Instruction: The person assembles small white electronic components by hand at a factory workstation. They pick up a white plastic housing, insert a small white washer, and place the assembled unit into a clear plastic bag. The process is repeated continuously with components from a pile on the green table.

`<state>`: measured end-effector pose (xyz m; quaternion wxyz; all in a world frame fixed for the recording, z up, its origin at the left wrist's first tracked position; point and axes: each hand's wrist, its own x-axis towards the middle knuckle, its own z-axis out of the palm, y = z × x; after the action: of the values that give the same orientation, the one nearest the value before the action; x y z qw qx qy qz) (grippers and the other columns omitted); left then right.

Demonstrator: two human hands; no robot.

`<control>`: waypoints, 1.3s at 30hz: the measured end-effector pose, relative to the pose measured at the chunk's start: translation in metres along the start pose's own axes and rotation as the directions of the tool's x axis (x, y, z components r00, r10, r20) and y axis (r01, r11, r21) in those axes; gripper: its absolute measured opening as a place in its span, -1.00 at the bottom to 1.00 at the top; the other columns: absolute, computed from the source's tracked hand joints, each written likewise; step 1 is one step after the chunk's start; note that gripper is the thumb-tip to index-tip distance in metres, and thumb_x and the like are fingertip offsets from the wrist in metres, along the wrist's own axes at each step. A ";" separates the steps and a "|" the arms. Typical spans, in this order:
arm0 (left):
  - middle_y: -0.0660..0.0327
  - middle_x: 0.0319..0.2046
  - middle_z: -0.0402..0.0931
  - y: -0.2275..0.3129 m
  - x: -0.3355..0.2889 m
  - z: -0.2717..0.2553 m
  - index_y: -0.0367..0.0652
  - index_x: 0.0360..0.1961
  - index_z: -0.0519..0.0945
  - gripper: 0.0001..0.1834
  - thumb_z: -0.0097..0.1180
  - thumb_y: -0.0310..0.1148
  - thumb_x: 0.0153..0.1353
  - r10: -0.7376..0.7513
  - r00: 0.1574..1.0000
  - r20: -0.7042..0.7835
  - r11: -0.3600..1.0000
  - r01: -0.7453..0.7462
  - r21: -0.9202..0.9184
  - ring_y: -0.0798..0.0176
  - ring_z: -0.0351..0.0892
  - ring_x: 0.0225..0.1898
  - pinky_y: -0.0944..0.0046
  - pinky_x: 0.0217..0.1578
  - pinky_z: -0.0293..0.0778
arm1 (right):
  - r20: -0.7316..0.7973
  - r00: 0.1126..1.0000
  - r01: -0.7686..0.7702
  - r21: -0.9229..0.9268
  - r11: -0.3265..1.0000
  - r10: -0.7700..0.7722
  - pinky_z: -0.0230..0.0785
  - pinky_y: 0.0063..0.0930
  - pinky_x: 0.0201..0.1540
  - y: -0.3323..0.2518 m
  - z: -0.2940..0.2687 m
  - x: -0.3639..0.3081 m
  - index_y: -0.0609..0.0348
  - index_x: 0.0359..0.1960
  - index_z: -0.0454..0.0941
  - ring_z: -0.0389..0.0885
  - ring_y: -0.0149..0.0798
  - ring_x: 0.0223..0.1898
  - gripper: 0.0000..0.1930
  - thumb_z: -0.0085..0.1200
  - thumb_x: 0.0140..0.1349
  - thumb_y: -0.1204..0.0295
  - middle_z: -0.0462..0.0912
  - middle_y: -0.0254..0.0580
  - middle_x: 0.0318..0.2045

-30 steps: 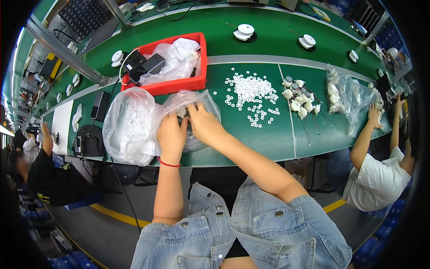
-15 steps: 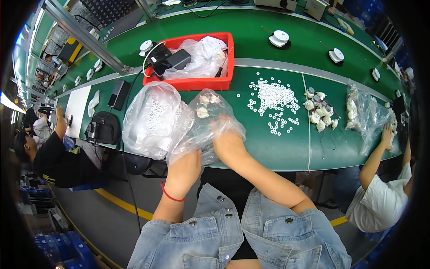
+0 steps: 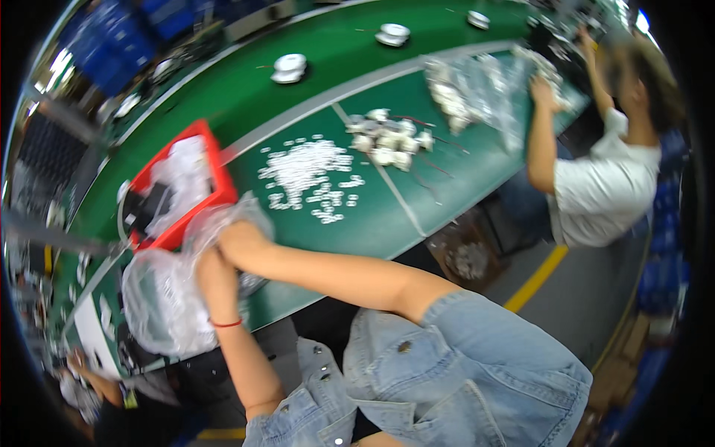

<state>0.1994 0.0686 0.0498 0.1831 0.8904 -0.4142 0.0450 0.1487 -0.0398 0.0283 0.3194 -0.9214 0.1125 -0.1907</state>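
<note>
1. Apparently midway through handling a crumpled clear bag [image 3: 252, 208] at the left, mid-height, on the green worktop [image 3: 316, 261], with left hand [image 3: 213, 270] and right hand [image 3: 240, 237] close together at it.
2. Fingers blurred and hidden by plastic and wrists: cannot tell whether open, closed or gripping.
3. Already out, loose on the worktop: a spread of small white pieces [image 3: 302, 170], above and left of centre; wired off-white parts [image 3: 387, 141], upper centre.
4. Left in plastic: white contents of a puffy clear bag [image 3: 153, 302], lower left, just beside the hands; off-white contents of a long clear bag [image 3: 506, 104], upper right, near a co-worker [image 3: 603, 175].
5. Counted: two hands; three clear bags on the worktop; one red bin [image 3: 219, 167], left; three plainly visible white spool-like parts [image 3: 289, 68], along the top.
6. Wired parts: perhaps ten, overlapping. Small white pieces: too many to count.
</note>
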 end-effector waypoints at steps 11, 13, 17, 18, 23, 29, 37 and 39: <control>-0.17 -0.26 0.62 -0.001 -0.009 -0.007 -0.38 -0.11 0.60 -0.67 0.21 -0.41 0.11 -0.027 0.998 0.057 0.997 0.031 -0.072 -0.23 0.60 -0.20 -0.05 -0.17 0.46 | -0.085 0.992 0.095 0.068 0.993 -0.089 0.56 -0.15 -0.24 0.005 0.004 -0.015 0.24 -0.43 0.66 0.72 0.02 -0.35 -0.85 0.10 0.03 0.45 0.70 0.04 -0.42; -0.17 -0.27 0.62 0.007 -0.014 -0.009 -0.38 -0.13 0.60 -0.67 0.22 -0.40 0.11 -0.058 0.997 0.050 0.997 0.060 -0.057 -0.21 0.60 -0.23 -0.02 -0.19 0.47 | -0.094 0.991 0.089 -0.027 0.996 -0.092 0.56 -0.13 -0.25 0.004 0.002 -0.022 0.23 -0.43 0.65 0.72 0.01 -0.37 -0.86 0.09 0.04 0.45 0.70 0.01 -0.46; -0.05 -0.25 0.64 0.039 -0.036 -0.046 -0.36 -0.16 0.57 -0.72 0.26 -0.50 0.09 -0.165 0.973 0.164 0.947 0.202 -0.248 0.01 0.64 -0.23 0.15 -0.14 0.48 | -0.361 0.903 0.279 0.088 0.956 -0.231 0.50 -0.06 -0.05 0.013 -0.003 -0.027 0.26 -0.21 0.57 0.61 0.10 -0.08 -0.75 0.09 0.07 0.43 0.60 0.09 -0.18; -0.02 -0.24 0.65 0.044 -0.045 -0.056 -0.35 -0.17 0.56 -0.72 0.27 -0.54 0.06 -0.131 0.972 0.193 0.910 0.195 -0.365 0.06 0.64 -0.21 0.17 -0.12 0.48 | -0.320 0.915 0.272 0.040 0.961 -0.246 0.47 -0.06 -0.02 0.014 -0.003 -0.025 0.26 -0.16 0.54 0.57 0.11 -0.03 -0.72 0.08 0.08 0.43 0.56 0.10 -0.14; 0.05 -0.17 0.62 0.038 -0.068 -0.080 -0.24 -0.18 0.38 -0.60 0.27 -0.69 -0.02 0.109 0.939 0.326 0.662 0.176 -0.728 0.18 0.59 -0.02 0.22 0.06 0.43 | -0.251 0.940 0.255 0.069 0.965 -0.230 0.43 -0.06 0.05 0.029 -0.003 -0.019 0.30 0.01 0.44 0.49 0.18 0.05 -0.63 0.04 0.13 0.49 0.50 0.16 -0.04; 0.11 -0.10 0.51 -0.002 -0.046 -0.028 -0.23 -0.01 0.36 -0.74 0.08 -0.55 0.33 -0.184 0.979 0.090 0.347 0.151 -0.926 0.23 0.60 -0.10 0.27 -0.01 0.50 | -0.014 0.943 0.326 0.248 0.912 -0.333 0.47 -0.08 -0.01 0.008 -0.041 -0.031 0.19 -0.11 0.54 0.60 0.11 -0.05 -0.72 0.11 0.12 0.43 0.55 -0.01 -0.03; 0.19 -0.18 0.45 -0.012 -0.050 -0.014 -0.23 0.07 0.37 -0.70 -0.01 -0.29 0.43 -0.461 0.868 0.186 -0.041 0.188 -0.981 0.45 0.47 -0.45 0.47 -0.46 0.43 | -0.138 0.801 0.598 0.160 0.785 -0.582 0.52 -0.26 -0.11 -0.016 -0.088 -0.043 0.14 -0.12 0.54 0.67 -0.10 -0.17 -0.73 0.16 0.12 0.44 0.62 -0.17 -0.16; 0.17 -0.22 0.42 -0.031 -0.058 -0.018 -0.24 0.07 0.36 -0.67 -0.04 -0.24 0.44 -0.279 0.914 0.296 -0.345 0.192 -0.919 0.48 0.41 -0.54 0.50 -0.57 0.34 | -0.174 0.874 0.466 0.564 0.682 -0.454 0.51 -0.31 -0.10 -0.022 -0.108 -0.046 0.15 -0.06 0.48 0.65 -0.16 -0.16 -0.73 0.14 0.20 0.45 0.61 -0.18 -0.11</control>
<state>0.1865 0.1354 0.0437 0.8320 0.4479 -0.0840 -0.3164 0.0639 -0.0665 0.1076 0.5297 -0.7720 -0.1840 -0.2991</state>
